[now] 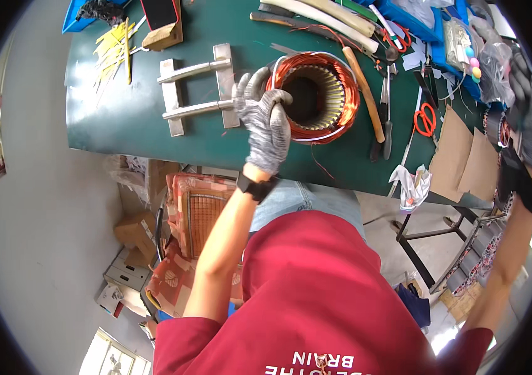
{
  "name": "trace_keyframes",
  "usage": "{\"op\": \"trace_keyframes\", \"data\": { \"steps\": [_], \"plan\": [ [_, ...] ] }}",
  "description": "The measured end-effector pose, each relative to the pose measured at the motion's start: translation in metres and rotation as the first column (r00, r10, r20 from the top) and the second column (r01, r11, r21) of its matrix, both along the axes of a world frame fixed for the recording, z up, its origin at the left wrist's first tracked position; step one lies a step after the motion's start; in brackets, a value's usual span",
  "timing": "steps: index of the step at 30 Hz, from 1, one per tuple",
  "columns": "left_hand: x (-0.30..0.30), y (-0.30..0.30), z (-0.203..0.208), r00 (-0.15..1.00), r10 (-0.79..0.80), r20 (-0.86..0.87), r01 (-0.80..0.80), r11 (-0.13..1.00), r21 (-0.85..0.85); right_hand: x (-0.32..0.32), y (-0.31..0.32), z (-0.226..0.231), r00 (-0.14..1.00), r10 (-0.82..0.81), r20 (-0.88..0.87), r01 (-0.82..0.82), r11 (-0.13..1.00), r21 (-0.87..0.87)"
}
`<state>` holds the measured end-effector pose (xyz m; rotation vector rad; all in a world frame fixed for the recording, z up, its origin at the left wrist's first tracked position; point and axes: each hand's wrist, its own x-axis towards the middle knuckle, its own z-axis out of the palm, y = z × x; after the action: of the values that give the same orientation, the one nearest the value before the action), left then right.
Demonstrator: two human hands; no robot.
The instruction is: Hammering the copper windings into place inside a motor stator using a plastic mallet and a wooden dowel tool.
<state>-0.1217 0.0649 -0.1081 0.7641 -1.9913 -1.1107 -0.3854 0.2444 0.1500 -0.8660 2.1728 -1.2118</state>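
A round motor stator (316,97) with copper windings lies on the green table (128,119). My left hand (263,119), in a grey knit glove, grips the stator's left rim, with the fingers curled over the copper coil. My right hand (528,106), also gloved, is raised at the far right edge beside clear plastic bags (494,59). It is blurred and partly cut off by the rim, so what it holds is unclear.
A metal frame of two plates and two rods (197,87) lies left of the stator. A wooden-handled tool (366,94), red-handled scissors (425,119), blue trays (416,19) and cardboard sheets (459,156) lie to the right. Boxes (134,250) and a woven seat (200,212) stand under the table.
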Motion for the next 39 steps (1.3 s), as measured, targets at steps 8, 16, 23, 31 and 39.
{"op": "trace_keyframes", "data": {
  "steps": [8,16,23,31,39],
  "plan": [
    [0.01,-0.033,0.012,0.987,-0.103,0.124,0.125,0.974,-0.191,0.082,0.028,-0.052,0.88,0.473,-0.033,-0.314,0.633,0.708],
    [0.001,-0.006,0.011,0.993,-0.063,0.097,0.084,0.971,-0.223,0.087,0.109,-0.103,0.968,-0.14,-0.206,0.2,0.93,0.308],
    [0.005,-0.034,0.034,0.946,-0.133,0.295,0.24,0.901,-0.362,0.139,0.101,-0.147,0.985,0.131,-0.112,-0.06,0.87,0.489],
    [0.085,0.04,0.061,0.937,-0.342,0.073,0.337,0.939,0.075,0.106,0.13,-0.267,0.743,-0.088,-0.664,0.26,0.951,0.165],
    [0.068,-0.007,-0.004,0.941,-0.336,0.043,0.271,0.825,0.496,0.207,0.059,-0.31,0.997,-0.016,-0.071,0.011,0.998,-0.068]
  ]
}}
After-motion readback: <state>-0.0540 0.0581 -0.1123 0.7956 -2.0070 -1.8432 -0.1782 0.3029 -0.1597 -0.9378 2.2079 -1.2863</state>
